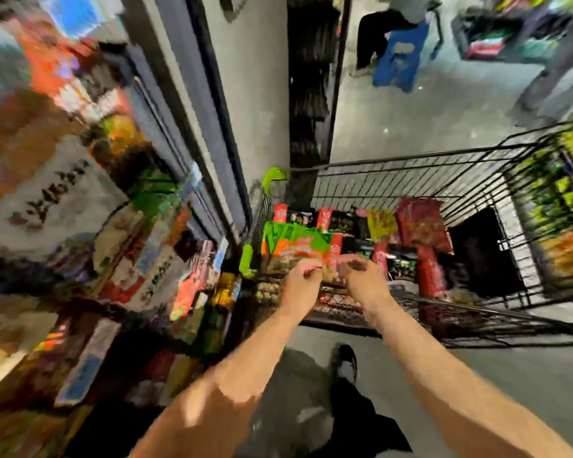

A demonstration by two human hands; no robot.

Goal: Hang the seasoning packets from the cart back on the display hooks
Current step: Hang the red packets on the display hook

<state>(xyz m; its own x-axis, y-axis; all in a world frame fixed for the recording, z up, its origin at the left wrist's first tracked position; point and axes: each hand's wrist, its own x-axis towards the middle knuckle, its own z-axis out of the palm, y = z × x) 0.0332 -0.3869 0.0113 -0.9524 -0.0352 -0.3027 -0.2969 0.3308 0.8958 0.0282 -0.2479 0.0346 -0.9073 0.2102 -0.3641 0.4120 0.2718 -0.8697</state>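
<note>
A black wire cart (411, 166) stands ahead of me, loaded with several seasoning packets in red, green and yellow (381, 223). Over its near left corner both my hands hold a green-and-orange packet (295, 242) by its lower edge. My left hand (303, 271) has its fingers curled on the packet's left part, and my right hand (358, 269) pinches it just to the right. The display of hanging packets (166, 259) fills the left side of the view, heavily blurred; its hooks cannot be made out.
A grey pillar (255, 94) rises between the display and the cart. A blue plastic stool (399, 57) and a person's legs (549, 81) are on the floor beyond. More stocked shelves (569, 242) stand right of the cart. My shoe (344, 361) is below.
</note>
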